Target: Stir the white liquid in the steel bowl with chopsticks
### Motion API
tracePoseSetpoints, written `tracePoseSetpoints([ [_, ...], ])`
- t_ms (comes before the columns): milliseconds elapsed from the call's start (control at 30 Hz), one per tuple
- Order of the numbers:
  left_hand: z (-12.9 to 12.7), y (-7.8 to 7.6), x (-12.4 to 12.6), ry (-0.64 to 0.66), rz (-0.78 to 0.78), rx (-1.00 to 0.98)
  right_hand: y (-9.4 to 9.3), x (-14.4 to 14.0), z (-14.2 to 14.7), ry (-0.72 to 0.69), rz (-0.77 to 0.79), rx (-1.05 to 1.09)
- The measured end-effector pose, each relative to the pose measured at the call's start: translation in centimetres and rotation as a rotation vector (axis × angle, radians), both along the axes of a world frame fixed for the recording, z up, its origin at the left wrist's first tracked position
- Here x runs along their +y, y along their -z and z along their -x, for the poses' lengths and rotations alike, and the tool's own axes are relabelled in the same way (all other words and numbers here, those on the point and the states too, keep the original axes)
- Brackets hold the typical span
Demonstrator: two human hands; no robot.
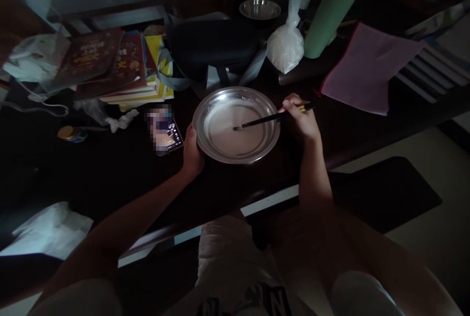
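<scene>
A wide, shallow, round steel plate [237, 124] sits on the dark worktop [91, 169] near its front edge, holding a thin pool of whitish liquid. The left hand [192, 152] is clamped on the plate's left rim, steadying it. The right hand [300, 119], just right of the plate, is closed around a pair of dark chopsticks with yellow-banded tops [273, 117], their tips dipped into the liquid near the plate's middle.

The plate looks light, stiff and slick, so it would likely slide or tip if pushed; the rim is the sensible place to grip, kept level because the liquid is runny. The chopsticks are thin and rigid.

Left of the plate lies a lit smartphone [166, 131]. Behind the plate stand a knotted clear plastic bag of white powder [287, 44] and a small steel bowl [260, 9]. Far left of the plate, stacked books [121, 64] carry gold lettering too dim to read.
</scene>
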State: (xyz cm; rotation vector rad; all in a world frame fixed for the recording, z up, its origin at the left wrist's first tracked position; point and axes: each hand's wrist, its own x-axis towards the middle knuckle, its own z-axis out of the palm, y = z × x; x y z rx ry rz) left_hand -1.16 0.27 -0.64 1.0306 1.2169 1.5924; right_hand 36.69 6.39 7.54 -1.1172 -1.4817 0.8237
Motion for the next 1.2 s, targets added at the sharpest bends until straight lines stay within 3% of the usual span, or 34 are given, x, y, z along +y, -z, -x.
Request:
tracePoseSetpoints([
  [200, -0.14, 0.47, 0.16, -0.019, -0.028, 0.013, -0.36, -0.23, 0.40, -0.076, 0.037, -0.017],
  [333, -0.06, 0.64, 0.24, -0.019, -0.001, -0.015, -0.16, -0.12, 0.21, -0.003, 0.020, 0.005],
  [500, -0.16, 0.63, 0.18, -0.017, -0.005, -0.031, -0.03, -0.06, 0.12, -0.089, 0.032, -0.017],
  [667, -0.05, 0.70, 0.15, -0.015, -0.030, 0.000, -0.16, -0.28, 0.16, 0.000, 0.012, 0.027],
  [800, 0.17, 0.89, 0.23, -0.002, -0.025, -0.004, -0.33, -0.30, 0.34, -0.065, 0.044, -0.008],
  [967, 0.09, 1.04, 0.33, -0.014, -0.025, -0.001, -0.14, -0.07, 0.04, 0.007, 0.010, -0.002],
  [1100, 0.11, 0.75, 0.23, -0.011, -0.017, -0.027, 0.25, 0.01, -0.17, -0.082, 0.012, -0.021],
  [1200, 0.21, 0.42, 0.14, 0.011, -0.011, -0.015, 0.29, -0.01, -0.24, -0.059, -0.014, -0.029],
])
